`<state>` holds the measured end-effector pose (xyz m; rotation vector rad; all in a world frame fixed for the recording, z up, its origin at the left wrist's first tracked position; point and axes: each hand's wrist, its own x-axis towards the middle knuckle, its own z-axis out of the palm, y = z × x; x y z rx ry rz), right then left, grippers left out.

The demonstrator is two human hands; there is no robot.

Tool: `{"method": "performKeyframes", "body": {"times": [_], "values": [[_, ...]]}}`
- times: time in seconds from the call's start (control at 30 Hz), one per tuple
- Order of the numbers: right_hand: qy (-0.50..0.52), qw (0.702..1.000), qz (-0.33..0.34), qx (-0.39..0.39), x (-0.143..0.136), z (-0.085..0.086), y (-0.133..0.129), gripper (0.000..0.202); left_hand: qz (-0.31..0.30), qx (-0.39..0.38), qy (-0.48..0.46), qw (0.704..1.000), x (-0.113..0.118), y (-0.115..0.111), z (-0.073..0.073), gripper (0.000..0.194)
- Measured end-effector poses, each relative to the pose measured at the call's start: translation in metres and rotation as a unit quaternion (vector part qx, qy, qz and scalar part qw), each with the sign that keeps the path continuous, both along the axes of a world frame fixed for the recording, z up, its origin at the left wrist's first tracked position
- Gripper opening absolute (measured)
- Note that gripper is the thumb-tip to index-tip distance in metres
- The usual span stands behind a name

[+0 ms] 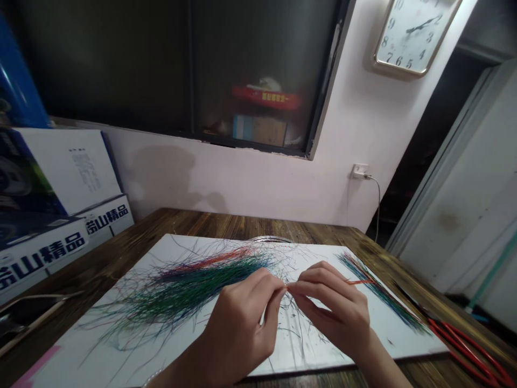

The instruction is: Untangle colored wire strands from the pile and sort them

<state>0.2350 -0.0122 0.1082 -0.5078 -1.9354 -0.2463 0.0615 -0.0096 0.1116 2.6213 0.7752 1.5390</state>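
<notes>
My left hand [246,310] and my right hand [337,302] meet fingertip to fingertip above a white board [262,369]. Both are closed in a pinch on thin orange wire [361,282]; its end sticks out to the right past my right hand, and a tiny orange bit shows between the fingertips. Left of my hands lies a large loose heap of thin green, blue and red wires [194,283]. A narrower, straighter bundle of coloured wires [388,296] lies to the right. Short dark wire scraps are scattered beneath my hands.
Red-handled scissors [464,345] lie at the right on the wooden table [319,231]. Printed boxes [64,242] stand at the left. A round metal rim [270,238] shows behind the board. On the wall are a clock [416,35] and a socket [359,171] with a cable.
</notes>
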Motion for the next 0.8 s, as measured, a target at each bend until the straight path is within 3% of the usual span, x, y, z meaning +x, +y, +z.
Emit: {"method": "performKeyframes", "body": {"times": [0.23, 0.5, 0.7, 0.8], "values": [[-0.031, 0.996, -0.045, 0.067, 0.001, -0.005, -0.001, 0.025, 0.013, -0.086, -0.005, 0.996, 0.001, -0.005, 0.002, 0.017], [-0.061, 0.991, -0.081, 0.087, 0.002, -0.016, -0.001, 0.017, 0.022, -0.269, -0.003, 0.963, 0.0, -0.008, 0.013, 0.023], [-0.073, 0.986, -0.093, 0.118, 0.003, -0.022, 0.0, 0.016, -0.055, -0.429, -0.016, 0.902, -0.003, -0.003, 0.019, 0.021], [-0.075, 0.985, -0.104, 0.117, 0.004, -0.022, 0.001, 0.02, -0.079, -0.43, -0.022, 0.899, -0.001, -0.001, 0.018, 0.019]]}}
